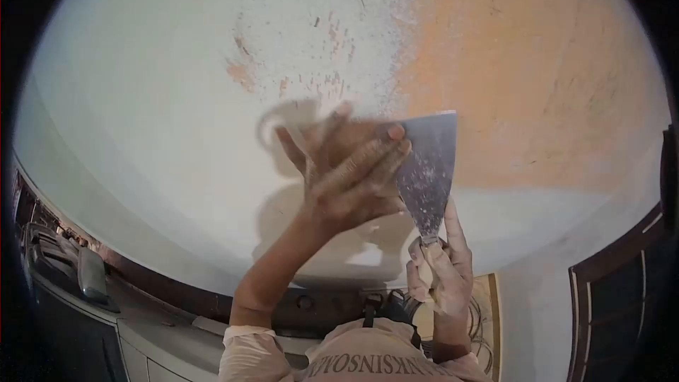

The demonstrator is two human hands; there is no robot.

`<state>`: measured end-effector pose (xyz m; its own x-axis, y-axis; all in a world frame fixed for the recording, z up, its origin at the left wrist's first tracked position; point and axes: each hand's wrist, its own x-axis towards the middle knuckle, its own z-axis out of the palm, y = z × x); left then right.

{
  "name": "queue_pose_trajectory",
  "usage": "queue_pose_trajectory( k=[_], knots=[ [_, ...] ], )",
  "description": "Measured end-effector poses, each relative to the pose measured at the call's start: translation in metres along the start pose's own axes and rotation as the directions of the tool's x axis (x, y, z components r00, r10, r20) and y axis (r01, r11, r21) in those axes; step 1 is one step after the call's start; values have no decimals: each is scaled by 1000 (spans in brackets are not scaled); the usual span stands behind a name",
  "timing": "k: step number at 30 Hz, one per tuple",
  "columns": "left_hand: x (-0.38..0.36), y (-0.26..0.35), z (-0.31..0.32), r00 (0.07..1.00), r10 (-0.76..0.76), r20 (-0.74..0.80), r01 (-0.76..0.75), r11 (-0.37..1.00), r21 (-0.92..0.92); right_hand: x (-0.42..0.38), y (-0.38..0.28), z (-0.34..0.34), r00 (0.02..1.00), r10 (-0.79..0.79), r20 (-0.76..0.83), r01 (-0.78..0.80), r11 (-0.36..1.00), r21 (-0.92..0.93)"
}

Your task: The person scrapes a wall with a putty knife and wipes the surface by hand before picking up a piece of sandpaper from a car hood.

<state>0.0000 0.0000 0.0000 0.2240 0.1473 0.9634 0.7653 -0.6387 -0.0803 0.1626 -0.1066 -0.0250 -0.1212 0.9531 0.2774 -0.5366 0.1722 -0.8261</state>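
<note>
My right hand [444, 279] is wrapped around the handle of a putty knife, its forefinger stretched up along the side near the blade. The wide grey blade [428, 163] points upward and carries pale specks and smears. My left hand [353, 173] is open, fingers spread and slightly blurred, with fingertips at the left side of the blade. Behind both hands is a wall [177, 134], pale on the left with an orange patch [523, 85] on the right. Scraped marks and small orange spots show on the pale part above my left hand.
A grey cabinet or counter [163, 339] runs along the lower left, with dark objects [67, 262] on it. Coiled cables [481, 325] lie by a wooden-edged panel at the bottom. A dark-framed door or window [615, 297] stands at the right.
</note>
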Motion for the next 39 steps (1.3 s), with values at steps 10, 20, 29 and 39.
queue_pose_trajectory(
  k=[10,20,29,39],
  knots=[
    [2,-1,2,998,-52,-29,53,998,18,8,1,6,997,-15,-74,15,1000,-3],
    [4,-1,12,999,-30,-19,32,994,107,15,1,6,992,-47,-117,41,998,-49],
    [6,6,12,998,-59,-16,60,997,42,9,-11,5,994,-44,-101,28,987,-155],
    [7,4,11,997,-75,-10,75,997,7,11,-17,8,994,-46,-98,30,986,-163]
  ],
)
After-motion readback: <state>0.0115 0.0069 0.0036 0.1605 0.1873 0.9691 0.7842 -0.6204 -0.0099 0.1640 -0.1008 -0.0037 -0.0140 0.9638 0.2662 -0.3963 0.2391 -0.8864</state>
